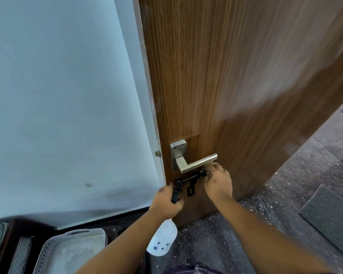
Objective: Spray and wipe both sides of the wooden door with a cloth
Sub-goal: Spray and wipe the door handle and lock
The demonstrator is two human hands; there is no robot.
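Head view, standing at the wooden door (236,86), which hung ajar with its free edge toward the pale wall (57,95) on my left. Brown grain face toward me, dull smears across the upper right part.

My left hand (167,202) gripped the spray bottle (162,241) at its neck, fingers curled round the black trigger head (176,189). The white body of the bottle hung below my wrist, small blue print on it. The nozzle sat close to the door's lower edge area, just beside the black latch bolt (190,179).

My right hand (218,181) lay against the door under the outer end of the metal lever handle (194,162), fingers curled. A bit of pale cloth (211,164) showed at my fingertips, touching the underside of the handle; most of it was hidden by the hand, so I took the grip as a pinch on the cloth.

Floor: dark speckled stone (285,194), a grey mat (333,218) at right. Perforated white baskets (71,248) at lower left, beside the wall.
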